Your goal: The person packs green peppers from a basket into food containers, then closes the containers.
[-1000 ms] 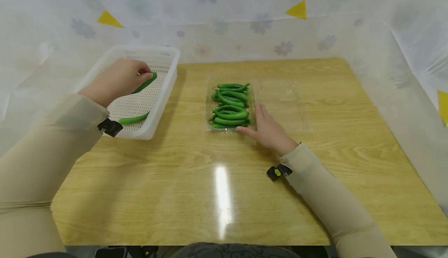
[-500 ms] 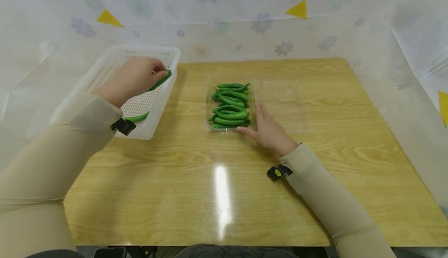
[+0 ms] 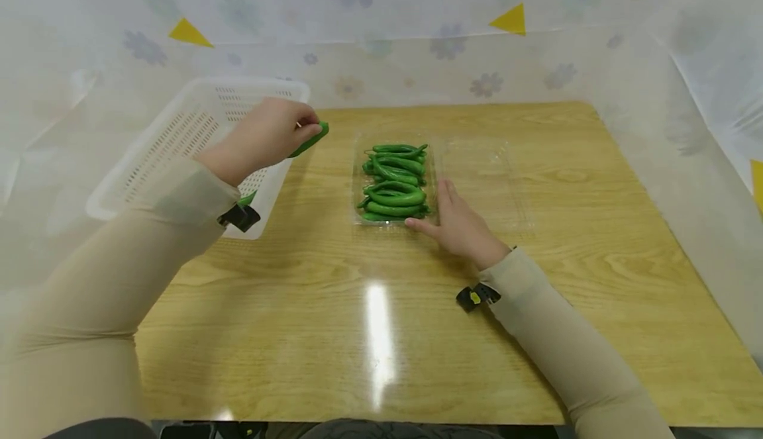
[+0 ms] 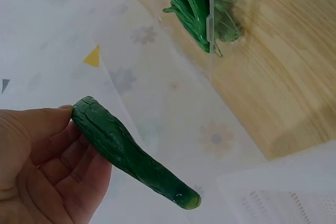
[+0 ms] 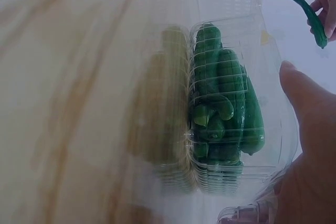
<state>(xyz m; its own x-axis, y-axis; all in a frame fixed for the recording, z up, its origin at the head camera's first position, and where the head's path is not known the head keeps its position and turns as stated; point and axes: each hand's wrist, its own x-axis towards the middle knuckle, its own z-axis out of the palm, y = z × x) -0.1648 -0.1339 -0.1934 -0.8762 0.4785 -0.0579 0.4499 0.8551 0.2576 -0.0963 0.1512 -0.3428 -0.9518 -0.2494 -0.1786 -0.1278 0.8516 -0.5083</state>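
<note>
Pinched by its end between thumb and fingers, a green chili pepper (image 4: 134, 158) hangs slantwise from my left hand (image 3: 271, 131), just past the right rim of the white basket (image 3: 275, 191). A clear plastic box (image 3: 353, 181) with its lid folded out to the right stands mid-table, filled with several green chili peppers (image 3: 393, 191) lying crosswise. My right hand (image 3: 461, 227) rests against the box's near right corner, thumb along the front edge and fingers straight along the hinge side. Another green chili pepper (image 3: 247, 198) in the basket is mostly hidden by my left wrist.
The clear lid (image 3: 485, 184) lies flat on the wooden table (image 3: 477, 359), right of the box. A flowered sheet (image 3: 393, 68) hangs behind the table's back edge, with yellow triangles (image 3: 510, 19) on it. The basket's wall stands high at the left.
My left hand has carried the green chili pepper rightward from over the basket to beyond its right rim. The right hand and the box have stayed in place.
</note>
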